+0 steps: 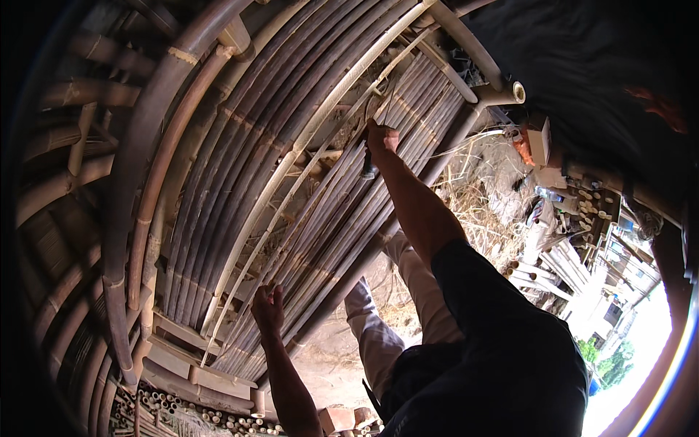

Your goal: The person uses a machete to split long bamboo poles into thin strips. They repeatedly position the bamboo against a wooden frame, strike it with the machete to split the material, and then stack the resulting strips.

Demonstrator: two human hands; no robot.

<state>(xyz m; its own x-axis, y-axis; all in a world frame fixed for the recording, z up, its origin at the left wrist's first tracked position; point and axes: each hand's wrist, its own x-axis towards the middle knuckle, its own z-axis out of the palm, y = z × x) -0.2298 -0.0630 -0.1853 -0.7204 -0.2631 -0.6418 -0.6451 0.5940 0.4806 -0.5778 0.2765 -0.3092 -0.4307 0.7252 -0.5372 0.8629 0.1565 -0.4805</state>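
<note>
A slatted bamboo frame (320, 182) of dark parallel canes is propped at a slant. The right hand (380, 138) is at its upper end, clenched round a dark tool handle (369, 169) against the canes. The left hand (268, 306) grips the frame's lower edge. Bamboo offcuts (575, 211) lie piled right of the frame; cut cane ends (196, 415) are stacked below it.

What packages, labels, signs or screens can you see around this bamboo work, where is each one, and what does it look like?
Box: small white carton with an orange part beside it, at the right end of the bamboo rack, past the right hand.
Plastic bottle: clear, lying just below the box.
No signs or screens show; any labels are too small to tell.
</note>
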